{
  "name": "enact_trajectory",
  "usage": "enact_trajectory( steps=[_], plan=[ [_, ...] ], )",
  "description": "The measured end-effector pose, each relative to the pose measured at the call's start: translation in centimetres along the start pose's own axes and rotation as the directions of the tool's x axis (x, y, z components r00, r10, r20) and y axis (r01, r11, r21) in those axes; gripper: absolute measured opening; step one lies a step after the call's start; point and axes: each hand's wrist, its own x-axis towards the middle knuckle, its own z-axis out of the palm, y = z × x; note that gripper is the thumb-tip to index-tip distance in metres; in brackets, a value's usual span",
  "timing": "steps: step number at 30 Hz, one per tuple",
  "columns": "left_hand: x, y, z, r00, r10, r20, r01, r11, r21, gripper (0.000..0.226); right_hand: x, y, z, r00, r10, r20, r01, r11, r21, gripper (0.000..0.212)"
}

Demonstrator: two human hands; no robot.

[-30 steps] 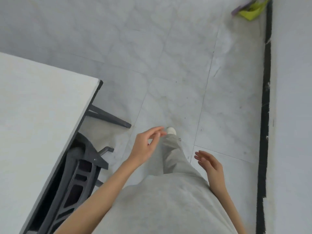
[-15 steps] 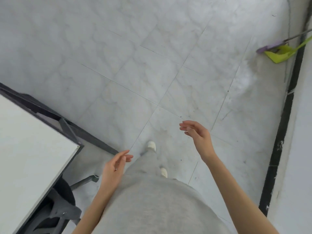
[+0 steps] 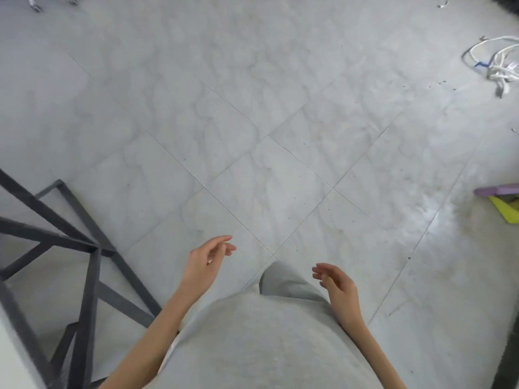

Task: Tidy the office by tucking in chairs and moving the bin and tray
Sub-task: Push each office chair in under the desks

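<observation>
Chairs, bin, tray: none of them shows for certain; at 11 o'clock, top edge, some shiny castors point(image 3: 35, 4) may belong to a chair, we cannot tell.
Left hand point(image 3: 203, 262): we carry it loose at 6 o'clock, fingers relaxed and apart, holding nothing.
Right hand point(image 3: 338, 284): just right of it, fingers gently curved, empty too.
Between them: our grey trouser leg point(image 3: 283, 280) steps out over the tiled floor point(image 3: 266, 122).
Table frame point(image 3: 84, 248): dark metal bars at 8 o'clock, near our left arm; a swing that way could knock a wrist or shin, we judge.
Cables point(image 3: 497, 63): a white tangle at 2 o'clock, well apart; heading that way risks a snagged foot.
Dustpan point(image 3: 502, 209): yellow, under a purple handle point(image 3: 497, 190), at 3 o'clock; easy to kick if we drift right.
Biggest risk: walking with eyes down and nothing to tidy in sight, we could overshoot it.
</observation>
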Motion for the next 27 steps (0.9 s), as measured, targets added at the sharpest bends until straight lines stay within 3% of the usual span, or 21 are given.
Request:
enact_trajectory(
  steps=[7, 12, 15, 20, 24, 27],
  plan=[
    [16.3, 5.0, -0.3, 0.997, -0.009, -0.08, 0.002, 0.997, -0.078, 0.023, 16.9, -8.8, 3.1, 0.993, -0.03, 0.112, 0.034, 0.999, -0.035, 0.031],
    [25.4, 5.4, -3.3, 0.957, -0.154, -0.246, 0.13, 0.985, -0.111, 0.025, 31.2, -19.2, 9.0, 0.935, -0.074, 0.347, 0.111, 0.99, -0.088, 0.029],
    [29.0, 5.8, -6.5, 0.885, -0.259, -0.388, 0.204, 0.963, -0.176, 0.032, 38.4, -27.4, 13.8, 0.865, -0.145, 0.48, 0.216, 0.972, -0.095, 0.03],
    [33.5, 5.6, -10.0, 0.677, -0.426, -0.6, 0.284, 0.904, -0.32, 0.035, 47.1, -39.5, 23.2, 0.719, -0.197, 0.667, 0.344, 0.934, -0.095, 0.028],
    [39.2, 3.6, -12.6, 0.565, -0.51, -0.649, 0.285, 0.859, -0.426, 0.031, 52.9, -45.6, 31.3, 0.627, -0.239, 0.742, 0.421, 0.905, -0.064, 0.027],
    [45.8, 2.4, -16.7, 0.541, -0.549, -0.637, 0.264, 0.83, -0.491, 0.031, 57.3, -48.2, 37.5, 0.623, -0.206, 0.755, 0.432, 0.895, -0.113, 0.027]
  ],
)
